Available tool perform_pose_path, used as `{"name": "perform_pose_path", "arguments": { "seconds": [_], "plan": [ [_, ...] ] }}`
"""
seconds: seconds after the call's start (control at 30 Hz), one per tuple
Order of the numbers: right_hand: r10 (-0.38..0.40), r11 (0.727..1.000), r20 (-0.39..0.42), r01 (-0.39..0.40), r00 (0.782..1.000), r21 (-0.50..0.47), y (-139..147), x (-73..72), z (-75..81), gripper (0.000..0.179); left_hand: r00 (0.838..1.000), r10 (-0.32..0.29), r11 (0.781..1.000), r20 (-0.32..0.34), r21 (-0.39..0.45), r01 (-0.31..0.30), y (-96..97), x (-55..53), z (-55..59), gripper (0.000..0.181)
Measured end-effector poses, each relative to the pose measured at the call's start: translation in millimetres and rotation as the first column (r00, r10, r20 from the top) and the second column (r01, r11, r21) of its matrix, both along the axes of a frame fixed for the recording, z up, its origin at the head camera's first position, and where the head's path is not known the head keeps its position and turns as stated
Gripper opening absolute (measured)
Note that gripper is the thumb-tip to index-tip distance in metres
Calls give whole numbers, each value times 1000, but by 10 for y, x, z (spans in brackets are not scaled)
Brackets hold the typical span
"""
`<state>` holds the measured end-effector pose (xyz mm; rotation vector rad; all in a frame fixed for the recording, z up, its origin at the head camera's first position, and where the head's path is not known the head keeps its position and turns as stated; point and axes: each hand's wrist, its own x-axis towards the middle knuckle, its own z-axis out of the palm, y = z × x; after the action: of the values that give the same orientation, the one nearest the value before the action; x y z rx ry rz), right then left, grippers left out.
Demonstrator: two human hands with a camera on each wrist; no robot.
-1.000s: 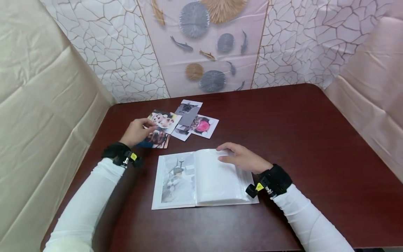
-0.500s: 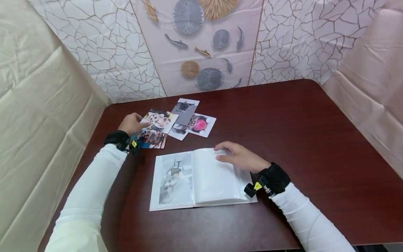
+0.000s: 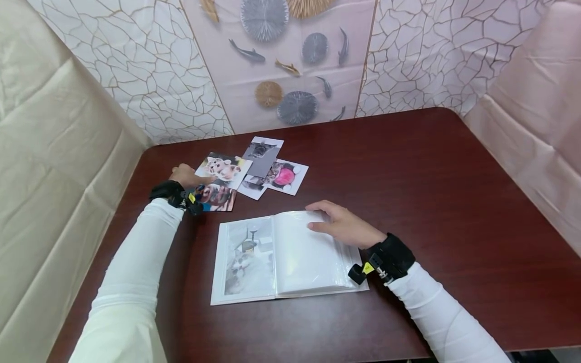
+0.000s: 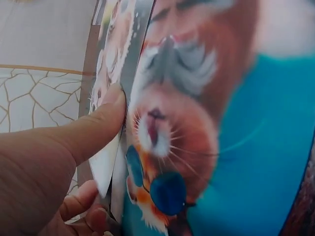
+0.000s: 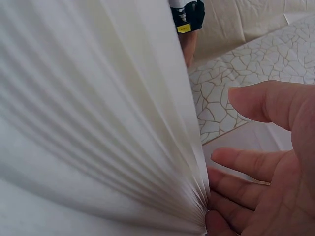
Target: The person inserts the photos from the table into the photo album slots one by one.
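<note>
My left hand is at the left edge of a photo of pale fluffy animals. In the left wrist view its thumb lies on this photo's face, with the fingers curled at its edge. Partly under it is a photo of an orange cat in blue sunglasses. A white photo album lies open, a grey-white picture in its left page and a white page on the right. My right hand rests at the top edge of the right page; in the right wrist view its fingers touch the fanned pages, thumb apart.
Right of the left hand, a grey photo and a photo with a pink ball shape overlap another partly covered print. The dark red table ends at patterned cloth behind and draped cloth at both sides.
My left hand has shifted left to the edge of the fluffy-animal photo, which it earlier overlapped more. The right hand stays at the album; the head view has shifted slightly.
</note>
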<state>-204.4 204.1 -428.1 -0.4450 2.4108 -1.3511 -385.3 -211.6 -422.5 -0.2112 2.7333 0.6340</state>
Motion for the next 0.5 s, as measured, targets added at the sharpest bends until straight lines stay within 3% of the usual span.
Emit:
{"name": "perform_pose_path", "arguments": {
  "seconds": [0.13,0.23,0.33,0.43,0.5],
  "plan": [
    [0,1000,-26,-1,1000,-27,4,-8,6,48,996,26,999,-81,39,-23,-6,-11,-63,100],
    [-4,999,-26,2,1000,-51,3,-10,1,48,984,28,997,-175,73,-16,0,-14,-139,86],
    [-19,998,-3,19,1000,-55,-6,-8,0,49,959,9,996,-282,92,18,35,-2,-178,65],
    [-37,998,8,38,999,-42,-17,-10,-7,51,921,4,991,-390,123,48,84,19,-178,47],
    [-48,998,2,48,999,-30,-24,-18,-19,51,906,44,976,-421,210,51,117,45,-152,40]
  ]
}}
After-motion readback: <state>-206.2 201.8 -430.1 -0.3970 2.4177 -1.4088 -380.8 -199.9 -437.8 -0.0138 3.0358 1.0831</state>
